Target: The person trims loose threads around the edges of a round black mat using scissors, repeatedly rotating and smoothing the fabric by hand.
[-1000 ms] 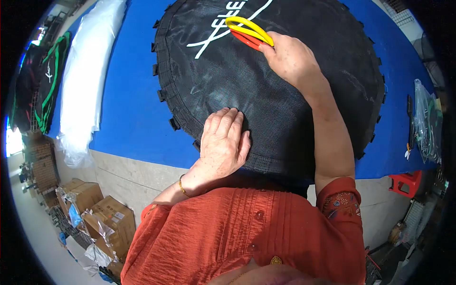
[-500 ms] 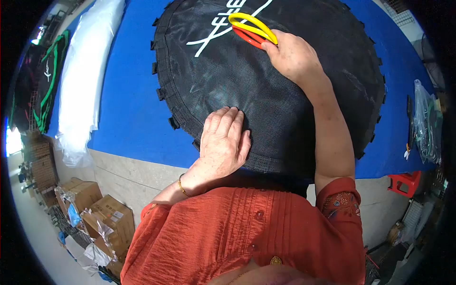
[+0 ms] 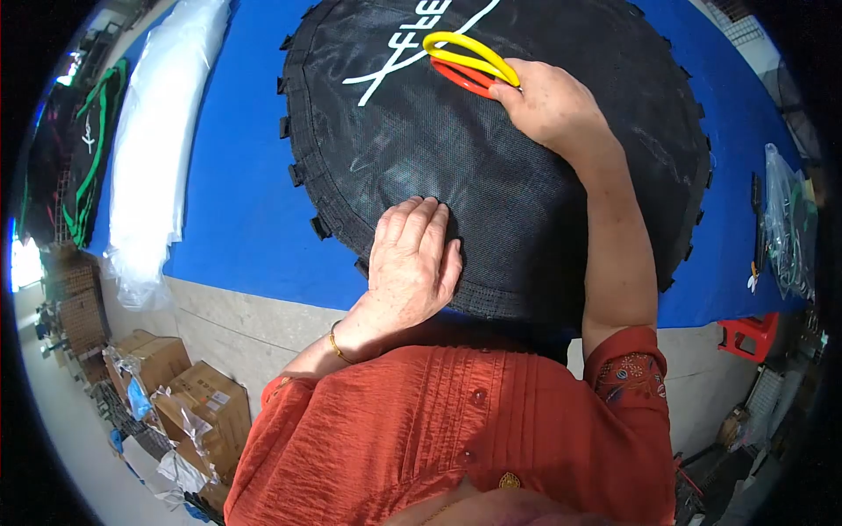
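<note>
A round black mesh mat (image 3: 500, 202) with tabs along its rim and white lettering lies on the blue table. My left hand (image 3: 409, 254) rests flat on its near edge, fingers stretched out and holding nothing. Over the middle of the mat, my right hand (image 3: 557, 105) is closed round a pair of scissors (image 3: 474, 54). Their yellow and red loop handles stick out to the left, while the blades are hidden by the hand.
Clear plastic film (image 3: 162, 131) lies along the left of the blue table (image 3: 237, 175). Bagged items (image 3: 785, 223) sit at the right edge. Cardboard boxes (image 3: 206, 399) stand on the floor at lower left, and a red stool (image 3: 745, 337) at right.
My right hand has shifted slightly to the right and down with the scissors, whose handles look a little wider apart. My left hand stays in place on the mat.
</note>
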`<action>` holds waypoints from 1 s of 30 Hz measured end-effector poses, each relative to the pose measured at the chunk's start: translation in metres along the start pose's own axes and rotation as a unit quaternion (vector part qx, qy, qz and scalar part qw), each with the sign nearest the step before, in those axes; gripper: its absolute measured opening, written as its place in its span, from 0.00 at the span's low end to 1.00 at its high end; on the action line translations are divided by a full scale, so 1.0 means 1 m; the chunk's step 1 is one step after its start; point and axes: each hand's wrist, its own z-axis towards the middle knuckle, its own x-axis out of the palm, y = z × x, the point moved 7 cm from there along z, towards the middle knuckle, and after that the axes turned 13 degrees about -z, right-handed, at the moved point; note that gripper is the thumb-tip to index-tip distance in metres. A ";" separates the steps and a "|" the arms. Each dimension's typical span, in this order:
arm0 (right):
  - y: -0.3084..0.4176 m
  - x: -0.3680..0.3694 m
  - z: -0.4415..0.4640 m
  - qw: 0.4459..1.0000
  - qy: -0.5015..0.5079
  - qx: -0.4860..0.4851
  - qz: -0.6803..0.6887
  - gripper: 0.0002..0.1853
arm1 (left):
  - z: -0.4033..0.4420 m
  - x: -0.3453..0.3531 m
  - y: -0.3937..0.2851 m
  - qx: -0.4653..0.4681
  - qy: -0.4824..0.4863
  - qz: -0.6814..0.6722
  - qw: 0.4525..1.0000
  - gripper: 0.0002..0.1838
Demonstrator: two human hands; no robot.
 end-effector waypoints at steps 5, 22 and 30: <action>-0.004 0.009 0.008 1.000 -0.019 0.003 0.024 0.18 | -0.001 0.003 0.001 0.009 0.006 0.006 1.000 0.27; -0.018 0.000 -0.002 0.999 0.017 0.012 0.026 0.19 | -0.001 0.001 0.002 0.011 -0.002 0.003 1.000 0.26; -0.030 0.012 0.005 0.996 0.013 0.019 0.081 0.18 | 0.000 0.000 0.001 0.005 -0.006 0.000 1.000 0.25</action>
